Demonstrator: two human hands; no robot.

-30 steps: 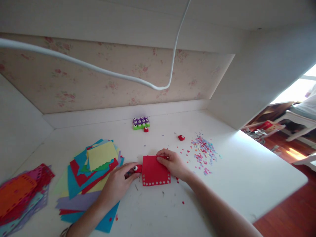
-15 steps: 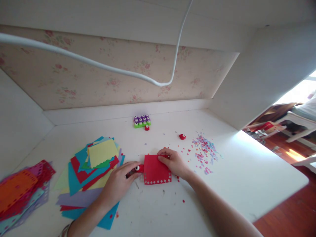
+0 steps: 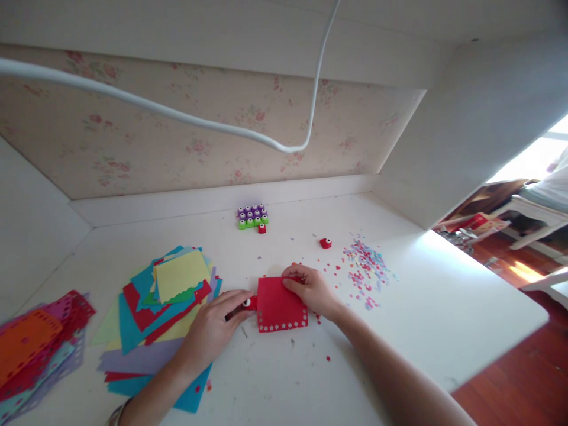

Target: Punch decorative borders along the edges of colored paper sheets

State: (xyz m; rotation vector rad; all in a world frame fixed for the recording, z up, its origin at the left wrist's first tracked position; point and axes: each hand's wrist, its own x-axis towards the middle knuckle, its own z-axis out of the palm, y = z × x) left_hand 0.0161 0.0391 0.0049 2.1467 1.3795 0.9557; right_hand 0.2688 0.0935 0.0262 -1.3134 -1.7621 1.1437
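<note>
A square of red paper [image 3: 279, 302] lies in the middle of the white tabletop, with small flower-shaped holes along its bottom edge and part of its sides. My left hand [image 3: 217, 324] is closed on a small red craft punch [image 3: 251, 303] with a white and black button, held against the paper's left edge. My right hand [image 3: 313, 290] pinches the paper at its upper right between thumb and fingers. A second red punch [image 3: 326, 243] lies beyond my right hand. Another red punch [image 3: 262, 228] stands before a block of purple and green punches [image 3: 252, 216].
Coloured paper sheets [image 3: 184, 278] are piled at left, and punched sheets [image 3: 31, 340] lie farther left. Paper confetti [image 3: 366, 260] is scattered at right. A white cable [image 3: 199, 122] hangs across the view above the table. A wall with floral paper stands behind.
The view has shifted slightly. Both hands keep their hold, and the punch stays at the left edge of the red paper with hardly any movement.
</note>
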